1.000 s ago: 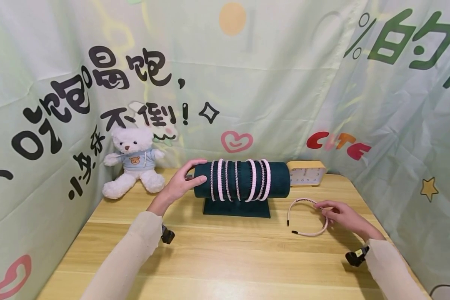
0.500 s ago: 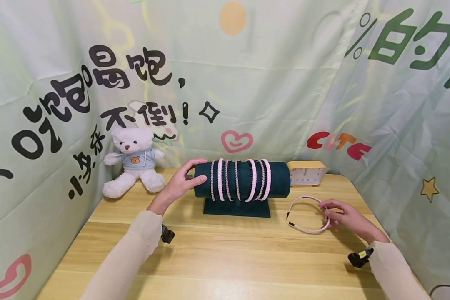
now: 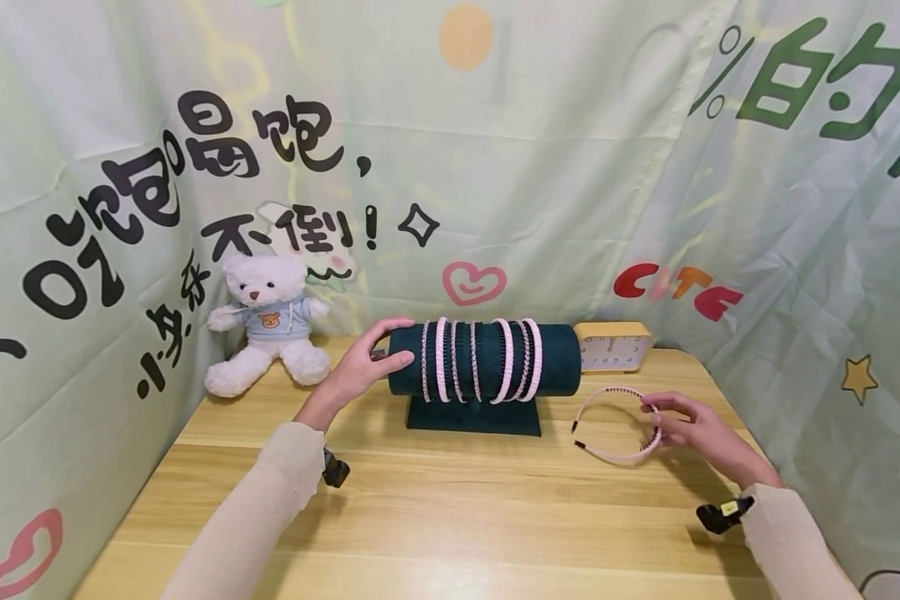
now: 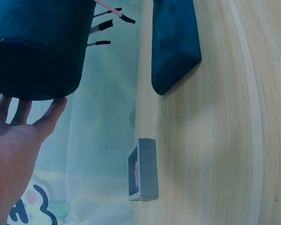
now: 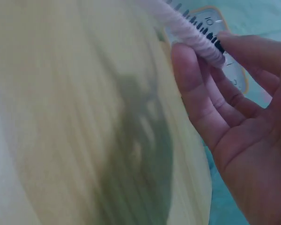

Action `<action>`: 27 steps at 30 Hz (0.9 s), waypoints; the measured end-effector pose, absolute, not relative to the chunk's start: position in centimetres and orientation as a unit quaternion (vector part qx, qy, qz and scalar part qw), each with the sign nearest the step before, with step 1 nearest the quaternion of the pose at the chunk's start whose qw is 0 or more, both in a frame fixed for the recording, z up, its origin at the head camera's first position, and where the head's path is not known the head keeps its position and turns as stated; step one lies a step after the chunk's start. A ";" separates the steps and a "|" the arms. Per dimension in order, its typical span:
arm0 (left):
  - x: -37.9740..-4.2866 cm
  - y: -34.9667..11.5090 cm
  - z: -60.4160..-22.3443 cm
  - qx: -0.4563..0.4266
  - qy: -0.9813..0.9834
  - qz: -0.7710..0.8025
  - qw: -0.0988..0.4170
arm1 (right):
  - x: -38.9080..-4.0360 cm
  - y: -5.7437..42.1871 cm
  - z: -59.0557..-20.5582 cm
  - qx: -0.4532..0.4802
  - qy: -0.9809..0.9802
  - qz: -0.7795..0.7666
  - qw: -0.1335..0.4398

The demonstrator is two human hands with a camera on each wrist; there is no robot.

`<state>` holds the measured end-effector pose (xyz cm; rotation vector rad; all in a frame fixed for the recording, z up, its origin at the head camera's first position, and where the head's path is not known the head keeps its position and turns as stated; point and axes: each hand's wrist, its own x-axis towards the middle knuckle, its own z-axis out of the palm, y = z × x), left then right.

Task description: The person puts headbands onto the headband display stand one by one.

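Note:
A pink headband [image 3: 619,457] with dark inner teeth and black tips is pinched between the thumb and fingers of my right hand [image 3: 693,425], above the right side of the table. In the right wrist view, the fingers hold the headband [image 5: 189,33] at its curved part. My left hand [image 3: 360,367] grips the left end of a dark green headband stand [image 3: 558,358], a padded roll on a flat base. Several pink headbands and thin braided ones sit around the roll. The left wrist view has fingertips [image 4: 54,110] against the roll's round end.
A yellow-framed clock [image 3: 613,348] stands behind the roll's right end. At the back left sits a white teddy bear [image 3: 270,321] in a blue top. The left wrist view includes a small grey box frame [image 4: 150,168] on the wooden table [image 3: 450,517]. Printed cloth [image 3: 570,167] hangs around.
My right hand has shifted slightly right and up, and the headband in it has risen and tilted. My left hand has stayed on the stand's end.

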<state>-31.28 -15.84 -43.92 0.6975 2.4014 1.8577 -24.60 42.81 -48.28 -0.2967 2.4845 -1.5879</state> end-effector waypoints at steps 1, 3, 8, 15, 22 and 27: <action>-31.3 -15.8 -43.9 0.224 0.771 0.596 0.013 | -24.6 42.8 -48.2 -0.102 0.836 -0.533 0.083; -31.3 -15.8 -43.9 0.224 0.771 0.597 0.014 | -24.6 42.8 -48.0 -0.107 0.833 -0.537 0.073; -31.1 -15.8 -43.9 0.224 0.771 0.596 0.014 | -24.7 42.2 -47.2 -0.106 0.827 -0.549 0.053; -31.0 -15.8 -43.8 0.221 0.768 0.600 0.018 | -24.7 40.9 -45.8 -0.101 0.828 -0.548 0.068; -31.0 -15.8 -43.8 0.219 0.771 0.598 0.017 | -24.8 39.6 -44.4 -0.130 0.810 -0.568 0.061; -31.0 -15.8 -43.7 0.219 0.773 0.595 0.013 | -24.8 38.5 -43.1 -0.131 0.817 -0.560 0.045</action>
